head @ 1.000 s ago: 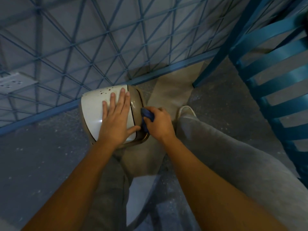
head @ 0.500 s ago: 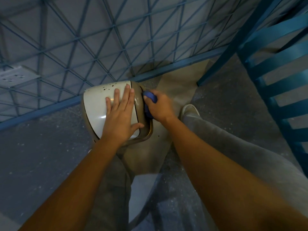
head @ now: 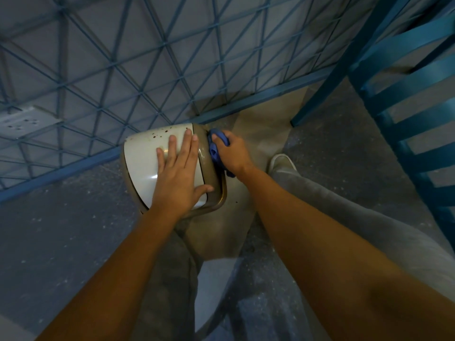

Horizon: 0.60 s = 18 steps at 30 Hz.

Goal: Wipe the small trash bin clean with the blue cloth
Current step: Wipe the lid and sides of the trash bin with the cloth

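Note:
The small trash bin (head: 141,159) lies on its side on the floor, cream-bodied with a tan rim facing right and dark specks near its top. My left hand (head: 178,178) rests flat on the bin's side, fingers straight and thumb near the rim. My right hand (head: 232,153) grips the bunched blue cloth (head: 216,148) and presses it against the upper part of the rim. Most of the cloth is hidden under my fingers.
A blue metal lattice fence (head: 147,57) runs behind the bin. A blue slatted chair (head: 406,99) stands at the right, one leg near the bin. Tan paper (head: 266,124) covers the floor under the bin. My grey-trousered legs and a white shoe (head: 282,162) lie close by.
My right hand has slid the blue cloth up along the bin's rim, from its lower middle toward the top. My left hand has stayed flat on the bin.

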{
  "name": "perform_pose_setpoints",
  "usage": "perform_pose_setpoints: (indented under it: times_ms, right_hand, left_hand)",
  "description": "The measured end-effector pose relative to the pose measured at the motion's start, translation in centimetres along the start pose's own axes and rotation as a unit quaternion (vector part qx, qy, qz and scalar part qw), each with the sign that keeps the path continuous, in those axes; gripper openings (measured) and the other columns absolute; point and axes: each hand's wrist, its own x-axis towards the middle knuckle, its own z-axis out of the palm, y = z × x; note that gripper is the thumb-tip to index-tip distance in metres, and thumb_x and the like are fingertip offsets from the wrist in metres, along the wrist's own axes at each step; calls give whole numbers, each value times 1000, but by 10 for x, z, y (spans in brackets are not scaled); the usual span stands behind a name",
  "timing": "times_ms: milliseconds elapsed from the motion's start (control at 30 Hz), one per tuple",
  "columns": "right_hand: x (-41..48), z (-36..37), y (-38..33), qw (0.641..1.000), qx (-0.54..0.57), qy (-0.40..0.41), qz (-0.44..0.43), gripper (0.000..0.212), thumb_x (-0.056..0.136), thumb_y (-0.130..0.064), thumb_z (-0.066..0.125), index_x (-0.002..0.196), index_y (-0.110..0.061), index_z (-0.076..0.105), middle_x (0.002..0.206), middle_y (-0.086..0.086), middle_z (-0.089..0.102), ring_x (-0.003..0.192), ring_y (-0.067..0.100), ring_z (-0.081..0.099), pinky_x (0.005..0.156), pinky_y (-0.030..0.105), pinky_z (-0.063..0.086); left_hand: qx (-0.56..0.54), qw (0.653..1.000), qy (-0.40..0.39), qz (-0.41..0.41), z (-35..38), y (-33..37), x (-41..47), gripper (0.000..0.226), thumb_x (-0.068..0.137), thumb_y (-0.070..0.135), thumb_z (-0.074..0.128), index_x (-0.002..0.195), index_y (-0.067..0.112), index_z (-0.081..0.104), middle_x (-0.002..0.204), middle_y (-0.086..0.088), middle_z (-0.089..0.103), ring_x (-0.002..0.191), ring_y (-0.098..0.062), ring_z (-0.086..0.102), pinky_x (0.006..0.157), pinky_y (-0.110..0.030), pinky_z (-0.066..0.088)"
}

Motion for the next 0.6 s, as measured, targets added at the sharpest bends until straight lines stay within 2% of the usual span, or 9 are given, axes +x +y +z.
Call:
perform_pose_setpoints:
  times_ms: [133, 200, 400, 467, 600]
  right_hand:
    - [0, -11, -7, 998, -44, -37, -4, 30, 95, -25, 46, 110, -2, 60, 109, 24, 63, 102, 34, 59, 94, 44, 47]
    - [-5, -17, -6, 996, -56, -64, 4, 29, 96, -24, 46, 105, -1, 61, 105, 25, 64, 98, 36, 60, 92, 47, 48]
    - [-29, -21, 16, 989, -94, -109, 41, 28, 93, -25, 48, 111, -10, 62, 106, 20, 66, 98, 34, 62, 92, 47, 50]
    - [-31, -19, 19, 987, -114, -105, 38, 28, 91, -25, 49, 109, -9, 63, 105, 19, 66, 97, 34, 62, 91, 47, 50]
    - [-21, -13, 10, 988, -145, -47, 17, 26, 91, -25, 50, 112, -15, 63, 112, 17, 63, 104, 32, 58, 91, 39, 49]
  left_hand:
    - [3, 1000, -2, -4, -1, 1, 0, 106, 78, 47, 63, 145, 12, -11, 156, -5, -15, 143, -32, -15, 114, -48, -9]
    - [3, 1000, -2, -5, -1, 2, 0, 106, 78, 47, 63, 145, 12, -11, 156, -6, -15, 143, -32, -15, 114, -48, -8]
    - [2, 1000, 1, -4, -1, 2, -1, 105, 78, 46, 63, 146, 10, -9, 157, -6, -13, 143, -32, -13, 114, -49, -8]
    - [0, 1000, 5, 0, -1, 1, -2, 106, 76, 46, 65, 146, 10, -6, 157, -7, -10, 144, -33, -12, 114, -49, -7]
    - [0, 1000, 10, 6, 0, 1, -1, 106, 75, 46, 66, 146, 10, -5, 157, -8, -8, 144, -34, -10, 115, -50, -6]
